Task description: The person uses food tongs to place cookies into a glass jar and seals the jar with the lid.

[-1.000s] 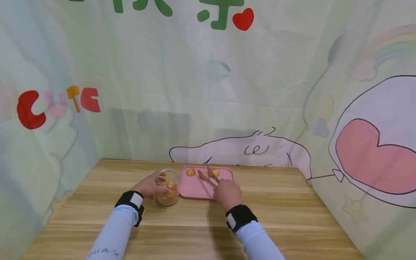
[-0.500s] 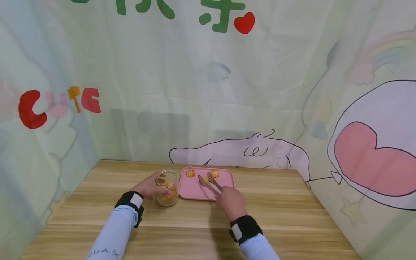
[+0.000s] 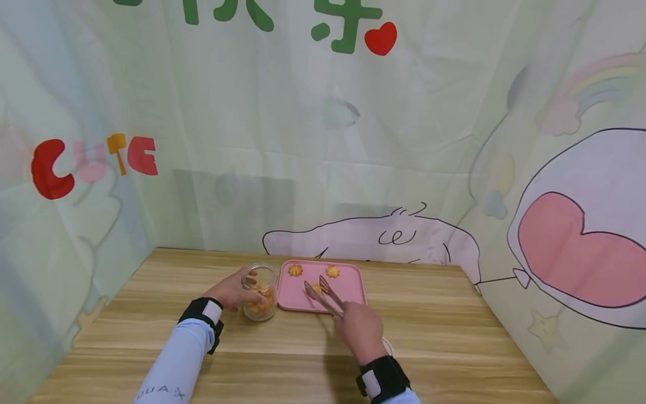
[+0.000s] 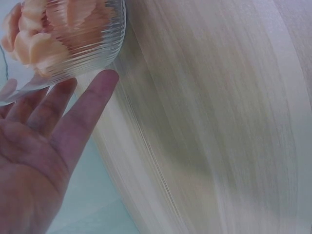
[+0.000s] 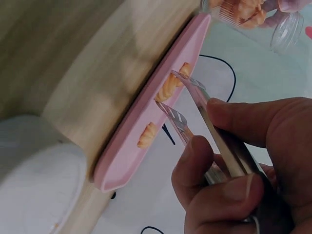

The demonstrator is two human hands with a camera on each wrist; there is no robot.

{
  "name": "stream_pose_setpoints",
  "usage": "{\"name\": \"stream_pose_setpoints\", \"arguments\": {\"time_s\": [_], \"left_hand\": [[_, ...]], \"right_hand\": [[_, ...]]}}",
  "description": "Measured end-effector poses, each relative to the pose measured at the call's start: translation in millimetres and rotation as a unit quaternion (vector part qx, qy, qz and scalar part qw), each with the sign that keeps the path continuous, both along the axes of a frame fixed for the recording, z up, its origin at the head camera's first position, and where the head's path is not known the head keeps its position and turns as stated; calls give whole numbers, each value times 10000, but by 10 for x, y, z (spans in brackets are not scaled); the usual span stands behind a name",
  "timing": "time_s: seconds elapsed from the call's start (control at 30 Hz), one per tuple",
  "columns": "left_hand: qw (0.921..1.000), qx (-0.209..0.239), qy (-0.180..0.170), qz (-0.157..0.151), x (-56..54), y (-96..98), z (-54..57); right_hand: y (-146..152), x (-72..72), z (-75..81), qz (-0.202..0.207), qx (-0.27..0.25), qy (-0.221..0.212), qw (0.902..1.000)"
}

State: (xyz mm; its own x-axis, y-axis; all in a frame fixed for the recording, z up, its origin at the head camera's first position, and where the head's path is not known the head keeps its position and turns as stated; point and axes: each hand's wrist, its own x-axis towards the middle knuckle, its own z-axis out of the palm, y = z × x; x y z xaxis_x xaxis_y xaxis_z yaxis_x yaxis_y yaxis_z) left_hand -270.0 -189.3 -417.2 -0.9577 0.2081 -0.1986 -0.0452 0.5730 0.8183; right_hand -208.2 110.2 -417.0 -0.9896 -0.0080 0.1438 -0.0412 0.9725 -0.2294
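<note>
My left hand [image 3: 233,289] grips a clear glass jar [image 3: 260,314] at the left of a pink tray [image 3: 292,300]. Orange-yellow piped cookies [image 4: 44,44] fill its lower part. With my right hand [image 3: 360,331] I hold metal tongs [image 3: 330,303] over the tray's front half. One swirled cookie [image 5: 167,88] lies between the tong tips, low over the tray. Two more cookies rest along the tray's back: one cookie [image 3: 295,270] at the left, another cookie [image 3: 332,271] right of the middle.
A white round object [image 5: 39,180] stands near the right wrist, mostly hidden by the arm in the head view. The wooden table [image 3: 434,336] ends at a printed cloth backdrop [image 3: 227,140] behind and at both sides.
My right hand and the tongs have drawn back toward the tray's front edge, and the middle cookie has come along with the tips. The left hand and jar stay in place.
</note>
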Motion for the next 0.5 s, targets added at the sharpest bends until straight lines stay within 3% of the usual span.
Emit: {"name": "stream_pose_setpoints", "arguments": {"time_s": [0.5], "left_hand": [[10000, 2, -21, -5, -23, -8, -28]], "right_hand": [[48, 17, -85, -306, -171, 30, 9994]]}}
